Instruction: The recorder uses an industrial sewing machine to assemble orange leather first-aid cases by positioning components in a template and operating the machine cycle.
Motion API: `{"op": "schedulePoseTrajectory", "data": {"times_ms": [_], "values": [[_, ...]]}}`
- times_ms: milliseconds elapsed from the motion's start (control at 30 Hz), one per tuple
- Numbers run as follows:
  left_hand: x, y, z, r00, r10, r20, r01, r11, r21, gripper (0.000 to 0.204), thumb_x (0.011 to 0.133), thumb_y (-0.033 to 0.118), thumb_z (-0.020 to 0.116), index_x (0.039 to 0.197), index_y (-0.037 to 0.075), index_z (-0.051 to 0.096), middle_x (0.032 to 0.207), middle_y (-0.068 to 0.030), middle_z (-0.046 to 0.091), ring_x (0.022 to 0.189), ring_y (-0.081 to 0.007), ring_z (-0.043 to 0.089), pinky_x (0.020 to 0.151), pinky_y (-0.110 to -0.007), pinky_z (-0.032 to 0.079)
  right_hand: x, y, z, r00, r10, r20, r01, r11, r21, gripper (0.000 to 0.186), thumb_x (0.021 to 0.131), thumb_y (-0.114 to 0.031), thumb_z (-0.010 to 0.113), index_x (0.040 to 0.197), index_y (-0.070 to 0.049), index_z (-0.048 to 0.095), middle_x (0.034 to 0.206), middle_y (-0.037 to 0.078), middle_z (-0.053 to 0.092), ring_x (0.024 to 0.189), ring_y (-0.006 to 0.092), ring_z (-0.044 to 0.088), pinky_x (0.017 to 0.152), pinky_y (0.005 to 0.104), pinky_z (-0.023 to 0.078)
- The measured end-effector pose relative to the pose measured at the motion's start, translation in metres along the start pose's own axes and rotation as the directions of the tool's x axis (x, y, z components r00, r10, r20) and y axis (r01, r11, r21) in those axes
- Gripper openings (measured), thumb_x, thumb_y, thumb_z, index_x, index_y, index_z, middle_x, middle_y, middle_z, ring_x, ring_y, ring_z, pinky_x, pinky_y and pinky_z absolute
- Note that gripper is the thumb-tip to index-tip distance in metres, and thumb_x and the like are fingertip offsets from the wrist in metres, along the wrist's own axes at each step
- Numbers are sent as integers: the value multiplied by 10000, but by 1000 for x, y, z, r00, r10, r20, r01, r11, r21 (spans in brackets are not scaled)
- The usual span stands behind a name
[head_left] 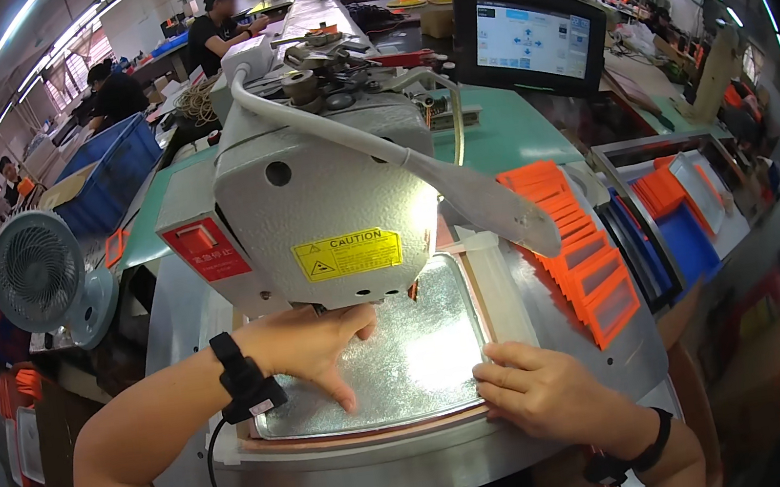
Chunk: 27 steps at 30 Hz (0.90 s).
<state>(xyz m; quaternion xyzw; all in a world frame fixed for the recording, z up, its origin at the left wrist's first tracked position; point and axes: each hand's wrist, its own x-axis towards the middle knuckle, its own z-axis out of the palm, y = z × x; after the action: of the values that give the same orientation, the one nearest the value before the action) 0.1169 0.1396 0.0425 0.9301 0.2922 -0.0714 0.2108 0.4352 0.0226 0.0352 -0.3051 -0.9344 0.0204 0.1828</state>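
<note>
A shiny silvery sheet (397, 371) with rounded corners lies flat under a grey sewing machine head (324, 193), framed by a thin reddish-brown border. My left hand (315, 347) is over the sheet's left part, close below the machine head. Its thumb points down toward the sheet and stands apart from the bent forefinger; the other fingers are partly hidden. I see nothing held in it. At the sheet's right edge, my right hand (542, 391) has its bent fingers close together on the rim, with the thumb out of sight.
Orange-edged mesh pieces (579, 258) lie overlapped on the right of the metal table (333, 483). Beyond them are a blue tray (686, 244) and a screen (530, 38). A fan (39, 270) and blue crate (110, 172) stand left. People work farther back.
</note>
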Motion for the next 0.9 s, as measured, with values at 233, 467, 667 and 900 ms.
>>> {"op": "schedulePoseTrajectory", "data": {"times_ms": [233,467,667,900], "values": [[-26,25,15,974,39,-222,3,982,186,905,708,536,796,1375,5,494,1368,-262,524,1263,-396,535,1046,-435,446,-2,1,3,999,6,-38,-6,1000,10,295,730,-132,721,979,15,662,1059,94,662,1100,276,619,926,333,529],[-38,57,21,985,-155,-75,158,987,38,883,815,578,727,1467,56,443,1521,-386,283,1416,-550,293,1131,-508,368,-3,4,0,1000,9,-16,-7,995,98,263,729,-108,716,949,16,641,1007,101,641,1086,288,603,916,345,520],[-33,62,17,983,-176,59,175,984,23,969,772,628,759,1519,119,408,1557,-429,121,1448,-606,117,1170,-533,272,-3,34,-4,1000,24,9,-25,920,391,227,776,3,650,1000,28,627,1066,141,658,1116,321,603,958,395,508],[-35,64,13,976,-207,71,214,970,-114,922,789,566,775,1517,126,421,1581,-407,68,1468,-590,63,1198,-540,168,22,85,7,996,22,87,-37,984,172,240,752,32,623,984,29,682,1097,125,687,1080,293,641,1006,367,482]]}}
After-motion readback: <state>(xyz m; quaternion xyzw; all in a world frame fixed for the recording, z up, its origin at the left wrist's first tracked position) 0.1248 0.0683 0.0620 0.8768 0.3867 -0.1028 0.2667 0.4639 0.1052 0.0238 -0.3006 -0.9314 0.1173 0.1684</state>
